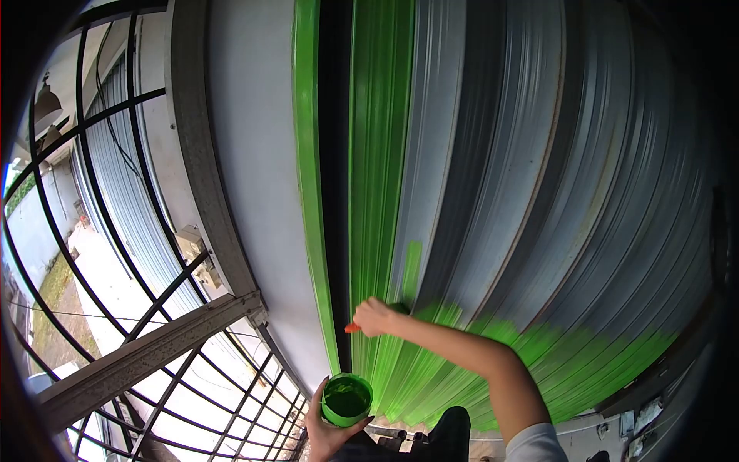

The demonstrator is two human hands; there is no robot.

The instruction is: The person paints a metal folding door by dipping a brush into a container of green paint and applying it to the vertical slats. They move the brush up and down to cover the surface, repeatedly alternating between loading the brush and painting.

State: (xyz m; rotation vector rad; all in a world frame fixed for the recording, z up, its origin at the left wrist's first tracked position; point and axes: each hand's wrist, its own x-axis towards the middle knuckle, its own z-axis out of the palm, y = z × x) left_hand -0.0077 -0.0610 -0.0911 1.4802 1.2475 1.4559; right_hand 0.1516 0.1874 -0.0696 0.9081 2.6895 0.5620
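Note:
My left hand (325, 433) is wrapped round a small round tub (346, 400) of green paint at the bottom centre. Above it and to the right, my right hand (375, 317) is closed on a tool with an orange-red handle (352, 328), close to the ribbed metal panel (516, 154); the tool's head is mostly hidden behind the hand. Green covers the panel's lower part and a full-height strip (379, 154) on its left. A short green stroke (412, 266) runs up a grey rib just above my right hand.
A green vertical edge strip (306, 154) stands beside a pale wall (250, 138). Black window bars (127, 100) and a metal crossbeam (146, 346) fill the left. My dark-clothed knee (454, 431) shows at the bottom, and assorted items (639, 423) lie at the lower right.

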